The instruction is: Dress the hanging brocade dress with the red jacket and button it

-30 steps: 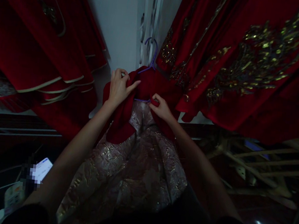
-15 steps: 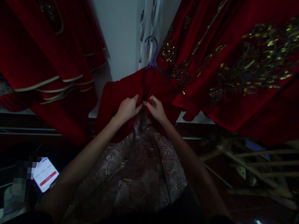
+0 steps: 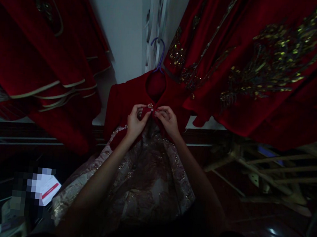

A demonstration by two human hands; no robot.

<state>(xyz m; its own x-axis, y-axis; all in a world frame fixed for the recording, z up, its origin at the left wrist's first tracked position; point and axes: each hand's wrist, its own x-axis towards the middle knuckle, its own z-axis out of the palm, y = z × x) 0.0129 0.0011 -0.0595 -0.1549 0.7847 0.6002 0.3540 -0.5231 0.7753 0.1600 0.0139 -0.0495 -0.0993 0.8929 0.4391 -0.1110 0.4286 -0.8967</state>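
A dark red jacket (image 3: 123, 99) hangs on a purple hanger (image 3: 160, 54) in front of me, over a pale gold brocade skirt (image 3: 146, 177). My left hand (image 3: 135, 121) and my right hand (image 3: 167, 120) meet at the front of the jacket, just below its round neck opening. Both pinch the two red edges together at a small pearl-like clasp (image 3: 150, 106). The fingers of both hands are closed on the fabric.
Red velvet garments with pale trim (image 3: 39, 64) hang at the left. A red gown with gold embroidery (image 3: 267, 54) hangs at the right. A white wall and door frame (image 3: 128, 28) stand behind. A lit phone screen (image 3: 48, 186) lies low left. Pale wooden slats (image 3: 277, 172) lie at right.
My left hand came down from the jacket's shoulder to its front. Both hands drew the red edges together, and the jacket now hangs closed with the clasp showing.
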